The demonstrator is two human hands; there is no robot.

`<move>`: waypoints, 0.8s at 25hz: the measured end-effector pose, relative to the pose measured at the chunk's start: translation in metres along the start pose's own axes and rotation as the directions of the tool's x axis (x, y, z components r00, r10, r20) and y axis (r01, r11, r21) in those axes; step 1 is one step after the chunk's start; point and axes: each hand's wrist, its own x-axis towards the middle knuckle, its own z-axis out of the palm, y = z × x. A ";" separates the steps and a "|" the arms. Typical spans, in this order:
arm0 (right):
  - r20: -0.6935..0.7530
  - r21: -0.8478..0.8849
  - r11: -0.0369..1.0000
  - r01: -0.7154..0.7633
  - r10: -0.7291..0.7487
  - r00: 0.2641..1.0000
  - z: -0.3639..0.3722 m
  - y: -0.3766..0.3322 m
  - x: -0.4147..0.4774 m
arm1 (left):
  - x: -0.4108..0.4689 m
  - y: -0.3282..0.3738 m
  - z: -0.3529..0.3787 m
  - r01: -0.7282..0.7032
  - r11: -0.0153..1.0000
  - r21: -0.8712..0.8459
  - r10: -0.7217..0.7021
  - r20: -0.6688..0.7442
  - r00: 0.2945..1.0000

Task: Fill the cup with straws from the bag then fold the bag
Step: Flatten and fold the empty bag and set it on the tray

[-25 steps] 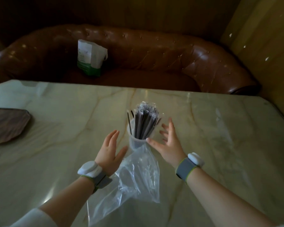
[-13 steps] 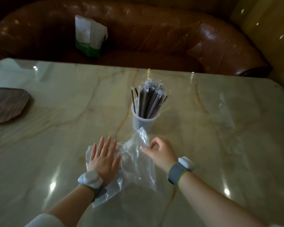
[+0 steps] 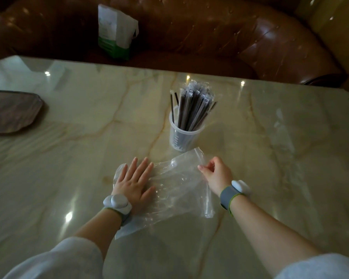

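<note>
A clear plastic cup [image 3: 180, 137] stands on the marble table, packed with several dark wrapped straws [image 3: 193, 106] that fan out above its rim. Just in front of it lies the empty clear plastic bag [image 3: 177, 188], crumpled and spread on the table. My left hand [image 3: 132, 185] presses flat on the bag's left part, fingers spread. My right hand [image 3: 217, 174] pinches the bag's far right edge between thumb and fingers, lifting that corner slightly. Both wrists wear grey bands with white modules.
The marble table [image 3: 79, 158] stretches wide around the hands. A brown flat mat [image 3: 10, 111] lies at the left edge. Behind the table is a brown leather sofa [image 3: 230, 37] with a white and green package [image 3: 116, 32] on its seat.
Both hands came down from beside the cup onto the bag. The left palm flattened it on the table, and the right hand took hold of its far edge and drew it rightward.
</note>
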 end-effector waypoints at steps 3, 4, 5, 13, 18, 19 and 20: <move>0.011 0.060 0.988 0.140 -0.141 0.990 -0.011 -0.012 -0.006 | 0.004 0.002 -0.005 0.063 0.996 -0.060 -0.065 -0.024 0.998; 0.039 0.096 0.979 0.181 -0.185 0.982 -0.014 -0.020 -0.007 | 0.007 0.005 -0.009 0.105 0.989 -0.101 -0.107 -0.022 0.994; 0.066 0.129 0.967 0.218 -0.228 0.971 -0.020 -0.029 -0.011 | 0.011 0.009 -0.017 0.135 0.982 -0.131 -0.141 -0.034 0.989; 0.279 0.307 0.901 0.305 -0.392 0.877 -0.055 -0.114 -0.046 | 0.028 0.035 -0.098 -0.062 0.777 -0.627 -0.126 -0.250 0.960; 0.263 0.292 0.861 0.417 -0.491 0.830 -0.083 -0.173 -0.060 | 0.018 0.039 -0.147 -0.162 0.604 -0.781 -0.157 -0.315 0.936; 0.261 0.314 0.857 0.409 -0.492 0.831 -0.089 -0.182 -0.059 | 0.020 0.039 -0.156 -0.178 0.590 -0.787 -0.173 -0.339 0.925; 0.261 0.360 0.852 0.380 -0.483 0.836 -0.096 -0.194 -0.060 | 0.021 0.038 -0.170 -0.200 0.581 -0.789 -0.192 -0.371 0.908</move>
